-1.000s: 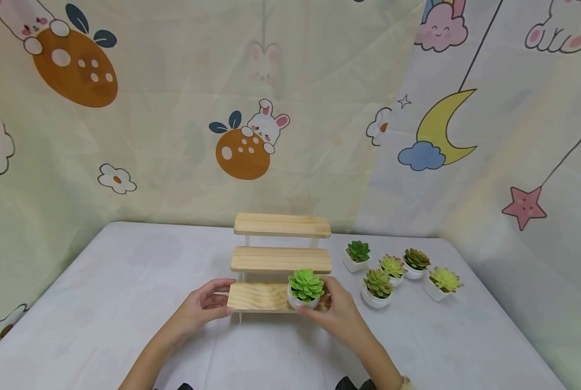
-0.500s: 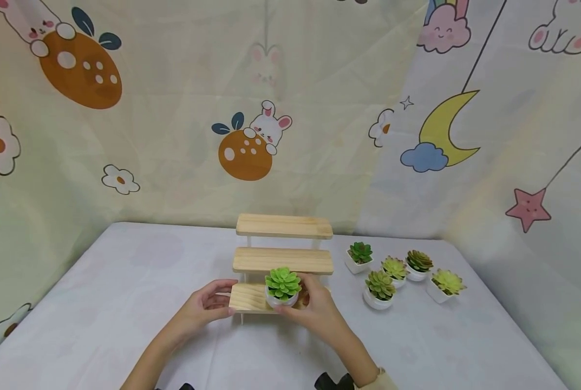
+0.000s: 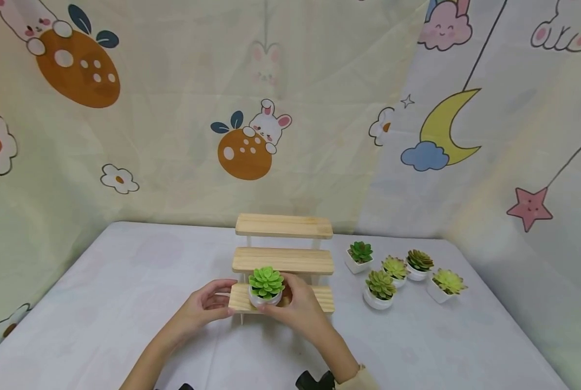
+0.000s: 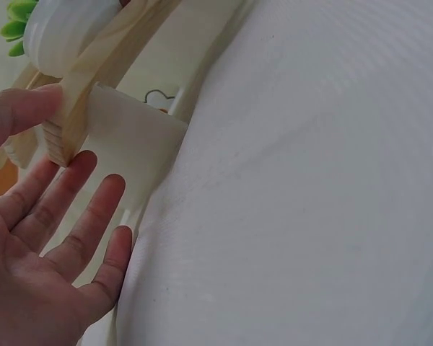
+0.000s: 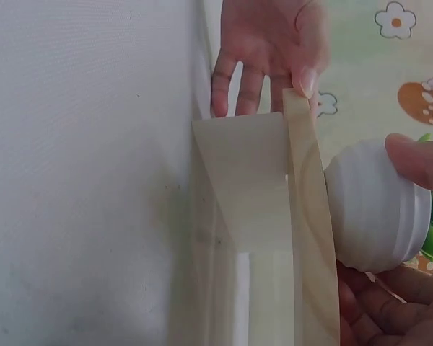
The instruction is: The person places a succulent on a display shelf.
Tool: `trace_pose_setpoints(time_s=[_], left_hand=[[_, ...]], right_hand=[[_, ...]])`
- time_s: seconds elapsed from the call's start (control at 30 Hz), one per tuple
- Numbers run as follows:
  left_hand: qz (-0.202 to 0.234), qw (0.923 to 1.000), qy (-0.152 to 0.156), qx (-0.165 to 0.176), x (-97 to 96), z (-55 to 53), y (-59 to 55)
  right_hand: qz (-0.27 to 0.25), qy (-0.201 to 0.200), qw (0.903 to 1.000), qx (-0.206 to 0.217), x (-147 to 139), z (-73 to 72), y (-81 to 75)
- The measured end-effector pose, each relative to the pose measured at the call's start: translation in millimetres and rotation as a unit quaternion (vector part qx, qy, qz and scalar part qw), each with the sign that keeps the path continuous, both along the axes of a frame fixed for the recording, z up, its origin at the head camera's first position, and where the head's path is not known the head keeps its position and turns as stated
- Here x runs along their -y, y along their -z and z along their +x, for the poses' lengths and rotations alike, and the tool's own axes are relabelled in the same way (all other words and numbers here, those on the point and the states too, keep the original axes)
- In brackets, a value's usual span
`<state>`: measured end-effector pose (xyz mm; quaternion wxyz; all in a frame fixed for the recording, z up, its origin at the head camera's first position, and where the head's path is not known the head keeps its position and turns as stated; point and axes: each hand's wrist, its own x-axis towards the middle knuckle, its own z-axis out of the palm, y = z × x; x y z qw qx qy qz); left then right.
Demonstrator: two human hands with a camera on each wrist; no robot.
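Note:
A three-tier wooden display stand (image 3: pixel 282 260) with pale board shelves stands in the middle of the white table. My left hand (image 3: pixel 206 304) holds the left end of its lowest board, thumb at the front corner and index finger at the back. The other fingers spread below the board in the left wrist view. My right hand (image 3: pixel 297 309) grips a bright green potted succulent (image 3: pixel 266 283) by its round white pot (image 5: pixel 372 205), thumb in front and fingers behind. The pot is at the top of the lowest board, left of its middle, upright and touching or nearly touching the wood.
Several other potted succulents stand in a group right of the stand, among them a dark green one (image 3: pixel 360 256) and a yellow-green one (image 3: pixel 447 284) in square pots. A patterned cloth backdrop (image 3: pixel 173 135) hangs behind the table (image 3: pixel 139 271).
My right hand has moved the succulent leftward along the lowest board, from its right part to left of the middle. My left hand has stayed at the board's left end.

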<state>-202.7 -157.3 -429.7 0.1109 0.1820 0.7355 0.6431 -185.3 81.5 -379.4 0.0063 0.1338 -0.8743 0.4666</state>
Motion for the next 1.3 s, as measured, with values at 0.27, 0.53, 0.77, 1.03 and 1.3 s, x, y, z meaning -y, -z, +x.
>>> trace_pose_setpoints(time_s=[0.27, 0.53, 0.77, 1.03, 1.3], left_hand=[[0.004, 1.0, 0.002, 0.004, 0.6, 1.0, -1.7], [0.013, 0.9999, 0.003, 0.009, 1.0, 2.7, -2.2], [0.003, 0.9999, 0.0, 0.01, 1.3, 1.2, -2.8], [-0.003, 0.9999, -0.007, 0.013, 1.3, 0.6, -1.4], [-0.004, 0.9997, -0.011, 0.023, 0.1, -0.3, -1.7]], right_hand=[[-0.005, -0.001, 0.9999, -0.014, -1, 1.5, -0.8], [0.007, 0.009, 0.9998, -0.018, -3, 2.6, 0.8], [0.019, 0.023, 0.9991, -0.031, -2, 2.7, 1.2], [0.026, 0.019, 0.999, -0.03, -7, 8.6, -6.9], [-0.007, 0.004, 0.9999, -0.013, -28, 11.4, -17.3]])
